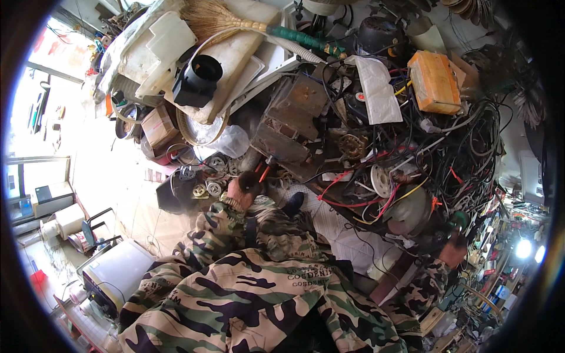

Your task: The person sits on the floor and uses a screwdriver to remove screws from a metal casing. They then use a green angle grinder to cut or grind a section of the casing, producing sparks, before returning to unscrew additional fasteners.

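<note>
My left hand [239, 195] is just left of the middle, in front of the heap, with its fingers closed around a dark, rounded piece [249, 182] whose kind I cannot make out. Right beside it is a red-handled tool [265, 173] with a metal tip; whether the hand touches it is unclear. Several metal wheel-like parts [214, 189] lie left of that hand. Far to the right, my right hand [454, 251] reaches to the heap's edge, close to a green rounded thing [459, 221]. Its fingers are too dim to read.
A rusty metal box [292, 117] and tangled cables [479, 138] fill the heap ahead. An orange-taped box [435, 82] and a white spool [383, 180] sit on it. A straw broom [220, 19] lies behind. At left stands a white-topped cabinet [118, 267].
</note>
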Tool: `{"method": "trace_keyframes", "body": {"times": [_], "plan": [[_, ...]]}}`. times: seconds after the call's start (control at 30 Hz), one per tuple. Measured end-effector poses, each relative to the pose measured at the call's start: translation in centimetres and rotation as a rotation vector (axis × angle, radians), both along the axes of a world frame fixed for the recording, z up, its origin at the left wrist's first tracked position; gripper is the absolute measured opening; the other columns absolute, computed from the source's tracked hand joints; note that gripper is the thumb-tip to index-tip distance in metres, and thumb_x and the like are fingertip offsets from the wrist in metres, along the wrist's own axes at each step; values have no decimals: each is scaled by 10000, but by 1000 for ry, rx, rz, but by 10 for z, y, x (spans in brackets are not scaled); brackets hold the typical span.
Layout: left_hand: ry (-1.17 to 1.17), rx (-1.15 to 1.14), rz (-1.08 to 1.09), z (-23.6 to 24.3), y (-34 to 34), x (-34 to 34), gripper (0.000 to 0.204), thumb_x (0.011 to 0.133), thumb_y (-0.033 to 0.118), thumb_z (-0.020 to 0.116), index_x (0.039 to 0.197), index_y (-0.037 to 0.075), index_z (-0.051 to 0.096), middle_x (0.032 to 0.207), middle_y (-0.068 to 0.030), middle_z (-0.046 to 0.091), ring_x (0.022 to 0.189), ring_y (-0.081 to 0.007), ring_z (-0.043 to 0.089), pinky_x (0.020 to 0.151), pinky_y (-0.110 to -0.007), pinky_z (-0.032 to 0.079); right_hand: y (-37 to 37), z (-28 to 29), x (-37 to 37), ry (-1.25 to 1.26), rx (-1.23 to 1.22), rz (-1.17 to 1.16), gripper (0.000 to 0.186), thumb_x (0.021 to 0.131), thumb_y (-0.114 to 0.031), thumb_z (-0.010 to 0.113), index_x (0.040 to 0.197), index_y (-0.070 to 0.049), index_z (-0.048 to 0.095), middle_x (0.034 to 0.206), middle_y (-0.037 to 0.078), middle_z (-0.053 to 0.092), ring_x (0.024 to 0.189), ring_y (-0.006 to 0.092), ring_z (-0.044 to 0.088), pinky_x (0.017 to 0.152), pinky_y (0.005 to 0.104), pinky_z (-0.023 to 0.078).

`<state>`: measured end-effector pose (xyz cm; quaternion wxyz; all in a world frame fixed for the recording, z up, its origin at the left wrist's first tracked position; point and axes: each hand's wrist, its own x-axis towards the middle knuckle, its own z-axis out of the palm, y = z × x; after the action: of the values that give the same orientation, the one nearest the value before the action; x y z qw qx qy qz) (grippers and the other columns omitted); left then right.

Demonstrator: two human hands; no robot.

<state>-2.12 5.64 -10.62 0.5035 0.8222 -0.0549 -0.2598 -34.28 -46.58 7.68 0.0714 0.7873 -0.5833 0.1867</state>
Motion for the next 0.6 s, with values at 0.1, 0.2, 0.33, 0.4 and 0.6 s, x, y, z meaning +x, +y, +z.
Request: {"method": "trace_keyframes", "body": {"times": [0.1,0.2,0.33,0.4,0.6], "plan": [[-81,98,-59,-32,-8,12,410,782,269,722,1123,59,632,1010,-181,694,957,-332,672,787,-403,528,69,19,50,-109,51,133,482,879,-454,662,991,14,694,920,190,704,834,348,667,749,422,493],[-47,186,-93,-50,-16,22,516,784,312,724,1223,85,575,1076,-169,682,1005,-361,649,826,-422,525,100,6,74,-278,112,325,312,896,-293,685,919,18,677,829,140,686,757,223,633,702,360,484],[46,128,6,-79,-39,27,498,812,346,690,1208,67,574,1101,-210,659,1042,-375,626,845,-442,504,164,-47,116,-462,538,571,215,898,-212,681,902,2,666,738,80,648,688,137,588,648,311,479],[16,212,-141,-118,-42,33,555,791,348,724,1228,52,553,1049,-176,683,969,-345,647,790,-435,511,211,-59,157,-412,817,581,176,875,-171,697,911,-2,662,710,65,644,640,114,572,590,292,475],[76,103,-73,-177,-40,35,507,834,465,644,1136,59,616,1046,-235,668,1011,-424,618,837,-456,496,272,-136,257,-74,823,879,174,864,-168,680,970,-30,663,752,182,647,685,374,644,611,467,533]]}}
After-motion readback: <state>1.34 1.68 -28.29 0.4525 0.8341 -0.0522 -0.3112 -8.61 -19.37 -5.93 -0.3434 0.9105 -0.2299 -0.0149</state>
